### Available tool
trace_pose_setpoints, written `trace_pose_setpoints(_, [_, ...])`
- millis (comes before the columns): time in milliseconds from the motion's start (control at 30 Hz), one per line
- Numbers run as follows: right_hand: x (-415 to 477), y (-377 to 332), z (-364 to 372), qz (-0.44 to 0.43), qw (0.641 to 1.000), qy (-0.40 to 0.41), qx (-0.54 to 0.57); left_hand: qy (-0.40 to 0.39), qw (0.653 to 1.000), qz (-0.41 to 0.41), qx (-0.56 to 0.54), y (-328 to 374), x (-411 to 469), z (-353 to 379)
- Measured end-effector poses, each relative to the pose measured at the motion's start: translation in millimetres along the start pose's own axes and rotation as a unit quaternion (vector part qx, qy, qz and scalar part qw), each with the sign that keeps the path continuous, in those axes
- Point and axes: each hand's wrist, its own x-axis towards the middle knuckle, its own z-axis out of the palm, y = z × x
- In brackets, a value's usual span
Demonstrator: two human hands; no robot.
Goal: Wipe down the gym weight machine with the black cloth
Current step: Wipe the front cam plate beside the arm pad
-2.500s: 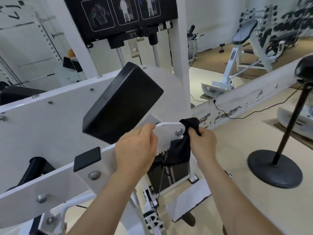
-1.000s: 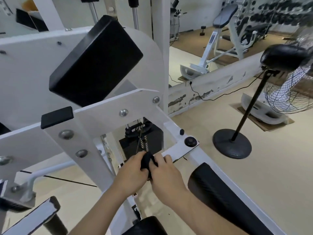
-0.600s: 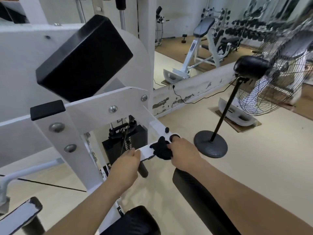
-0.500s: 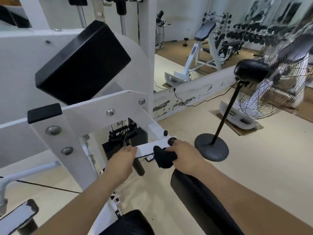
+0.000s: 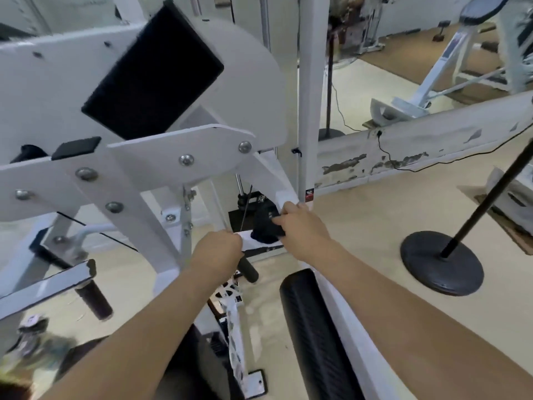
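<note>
I see both hands low in the middle of the view, at a white arm of the weight machine (image 5: 202, 151). My right hand (image 5: 302, 229) holds the black cloth (image 5: 265, 226) bunched up; the fingers are curled over it and the thumb side presses it against the white bar (image 5: 259, 241) of the machine, close to the place where a slanted white beam comes down to meet this bar. The cloth sits on the top face of the bar, between my two hands, and covers its full width there. My left hand (image 5: 219, 249) is closed around the near end of the same bar, fingers wrapped over its top edge, just above a short black handle grip (image 5: 248, 269) that points down toward the floor. The two hands are near each other but do not touch.

Above them a large black pad (image 5: 153, 73) is tilted on the white frame, and several round bolts show on the plates. Behind the cloth I see the dark weight stack (image 5: 245, 215) with a thin cable. Along the lower right of the machine runs a black roller pad (image 5: 311, 327), under my right forearm. On the beige floor at the right stands the round black base of a fan stand (image 5: 441, 264).
</note>
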Motion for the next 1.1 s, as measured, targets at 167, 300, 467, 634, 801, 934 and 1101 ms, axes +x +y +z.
trace_pose_setpoints(167, [-94,41,-1,0.032,0.970,-0.038,0.237,-0.009,0.999,-0.039,0.013,21,-24,7])
trace_pose_setpoints(300, [-154,33,-15,0.094,0.956,-0.062,0.271,-0.010,0.995,-0.059,-0.082,35,-30,14])
trace_pose_setpoints(467, [-158,23,-12,0.143,0.969,-0.033,0.197,0.094,0.930,0.000,-0.356,70,-56,-4])
trace_pose_setpoints(634, [-110,18,-4,0.132,0.982,0.002,0.135,0.167,0.915,0.067,-0.362,134,-87,0])
trace_pose_setpoints(801, [-228,9,-8,0.120,0.979,-0.006,0.163,0.193,0.913,0.075,-0.352,143,-121,9])
trace_pose_setpoints(934, [-339,-13,-20,0.133,0.973,-0.038,0.185,0.180,0.921,0.131,-0.320,161,-154,18])
trace_pose_setpoints(1101, [-345,-16,-21,0.160,0.977,-0.012,0.141,0.195,0.902,0.109,-0.369,167,-160,20])
